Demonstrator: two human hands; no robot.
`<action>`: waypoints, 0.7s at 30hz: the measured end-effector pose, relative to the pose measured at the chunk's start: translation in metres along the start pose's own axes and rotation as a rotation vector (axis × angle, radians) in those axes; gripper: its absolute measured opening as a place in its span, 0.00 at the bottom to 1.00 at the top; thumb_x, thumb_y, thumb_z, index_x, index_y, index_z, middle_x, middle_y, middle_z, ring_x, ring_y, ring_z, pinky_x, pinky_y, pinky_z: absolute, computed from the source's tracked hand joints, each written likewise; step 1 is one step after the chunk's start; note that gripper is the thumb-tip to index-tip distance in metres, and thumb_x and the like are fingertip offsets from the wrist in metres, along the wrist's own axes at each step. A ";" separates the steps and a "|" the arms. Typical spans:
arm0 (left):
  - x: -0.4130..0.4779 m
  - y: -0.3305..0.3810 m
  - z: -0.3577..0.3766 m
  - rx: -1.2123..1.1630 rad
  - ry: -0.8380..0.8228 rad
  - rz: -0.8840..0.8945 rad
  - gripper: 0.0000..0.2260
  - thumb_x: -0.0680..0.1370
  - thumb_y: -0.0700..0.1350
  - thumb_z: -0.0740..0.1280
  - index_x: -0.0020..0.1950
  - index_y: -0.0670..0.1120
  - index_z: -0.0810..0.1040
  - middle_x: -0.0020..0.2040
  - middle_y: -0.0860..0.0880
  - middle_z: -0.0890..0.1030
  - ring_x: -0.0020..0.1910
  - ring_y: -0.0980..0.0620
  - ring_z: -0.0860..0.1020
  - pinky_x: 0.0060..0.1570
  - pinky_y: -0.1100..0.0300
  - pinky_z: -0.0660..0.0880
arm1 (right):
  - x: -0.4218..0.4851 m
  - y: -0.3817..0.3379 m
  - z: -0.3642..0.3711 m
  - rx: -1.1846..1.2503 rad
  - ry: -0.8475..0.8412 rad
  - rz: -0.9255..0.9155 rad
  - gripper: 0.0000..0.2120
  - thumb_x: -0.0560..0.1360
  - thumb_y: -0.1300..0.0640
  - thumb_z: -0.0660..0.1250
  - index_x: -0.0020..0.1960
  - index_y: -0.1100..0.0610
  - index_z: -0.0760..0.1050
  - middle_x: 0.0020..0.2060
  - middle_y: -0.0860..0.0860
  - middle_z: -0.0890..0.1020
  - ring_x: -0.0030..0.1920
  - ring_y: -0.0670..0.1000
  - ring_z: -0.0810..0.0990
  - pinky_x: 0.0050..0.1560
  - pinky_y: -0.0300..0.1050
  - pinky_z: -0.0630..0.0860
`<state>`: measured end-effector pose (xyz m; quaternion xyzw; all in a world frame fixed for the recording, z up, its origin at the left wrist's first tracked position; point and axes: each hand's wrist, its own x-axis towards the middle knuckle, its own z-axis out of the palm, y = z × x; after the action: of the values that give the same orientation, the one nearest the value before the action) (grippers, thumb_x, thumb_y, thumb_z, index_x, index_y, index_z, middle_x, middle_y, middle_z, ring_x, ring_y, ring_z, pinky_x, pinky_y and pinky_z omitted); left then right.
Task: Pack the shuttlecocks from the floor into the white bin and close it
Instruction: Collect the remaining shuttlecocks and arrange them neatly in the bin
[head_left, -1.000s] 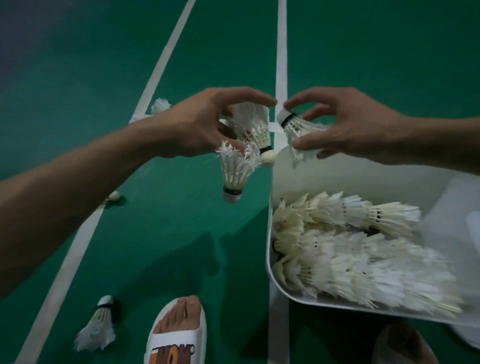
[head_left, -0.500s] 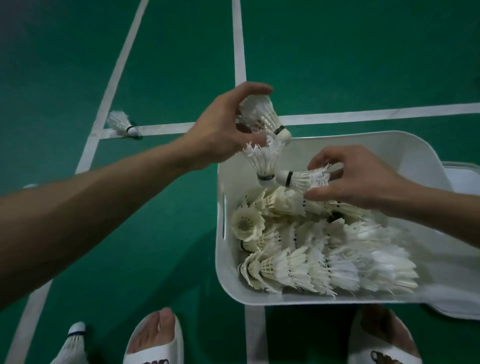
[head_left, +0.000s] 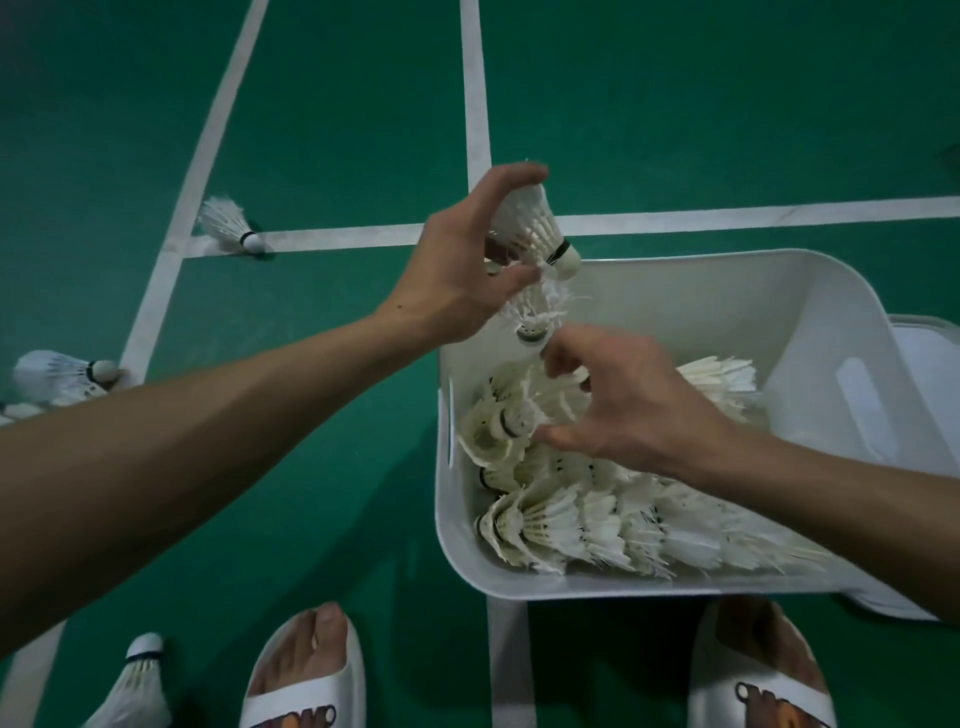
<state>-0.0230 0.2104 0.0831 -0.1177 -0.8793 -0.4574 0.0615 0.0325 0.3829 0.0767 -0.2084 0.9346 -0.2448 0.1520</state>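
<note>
- Left hand (head_left: 457, 270) is pinching two shuttlecocks at once: the top shuttlecock (head_left: 532, 221) is sitting between finger and thumb, and the lower shuttlecock (head_left: 535, 312) is hanging cork-down.
- Both are hovering over the far-left corner of the white bin (head_left: 701, 260).
- Right hand (head_left: 628, 410) is inside the bin, fingers loosely spread and gripping nothing, just above the packed shuttlecocks (head_left: 597, 525).
- The bin is sitting open on the green court floor (head_left: 337, 130).
- Strays lying on the floor: a far shuttlecock (head_left: 228, 226) on the white line crossing, a left-edge shuttlecock (head_left: 62, 371), and a near shuttlecock (head_left: 137, 680) beside the left slipper (head_left: 306, 680).
</note>
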 end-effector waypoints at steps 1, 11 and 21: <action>-0.001 -0.001 -0.002 -0.004 -0.001 -0.002 0.30 0.70 0.38 0.74 0.69 0.51 0.69 0.45 0.50 0.77 0.39 0.55 0.81 0.44 0.66 0.79 | 0.001 -0.002 0.005 -0.024 -0.026 -0.014 0.22 0.65 0.48 0.78 0.49 0.48 0.67 0.49 0.44 0.73 0.50 0.46 0.72 0.49 0.40 0.71; -0.004 -0.004 -0.003 -0.010 -0.008 -0.018 0.29 0.71 0.38 0.74 0.69 0.52 0.69 0.47 0.50 0.78 0.42 0.55 0.81 0.46 0.66 0.78 | 0.003 -0.008 0.025 -0.111 -0.147 0.011 0.31 0.64 0.38 0.75 0.62 0.51 0.72 0.64 0.48 0.68 0.59 0.49 0.70 0.60 0.45 0.72; -0.005 -0.003 -0.004 -0.005 -0.021 -0.036 0.30 0.70 0.38 0.74 0.68 0.53 0.69 0.48 0.49 0.78 0.41 0.55 0.81 0.44 0.67 0.78 | 0.014 -0.001 0.033 -0.079 -0.163 0.001 0.33 0.63 0.40 0.77 0.62 0.53 0.74 0.64 0.47 0.71 0.49 0.45 0.72 0.53 0.38 0.71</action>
<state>-0.0185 0.2051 0.0822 -0.1066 -0.8808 -0.4593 0.0437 0.0332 0.3624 0.0467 -0.2328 0.9282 -0.1898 0.2195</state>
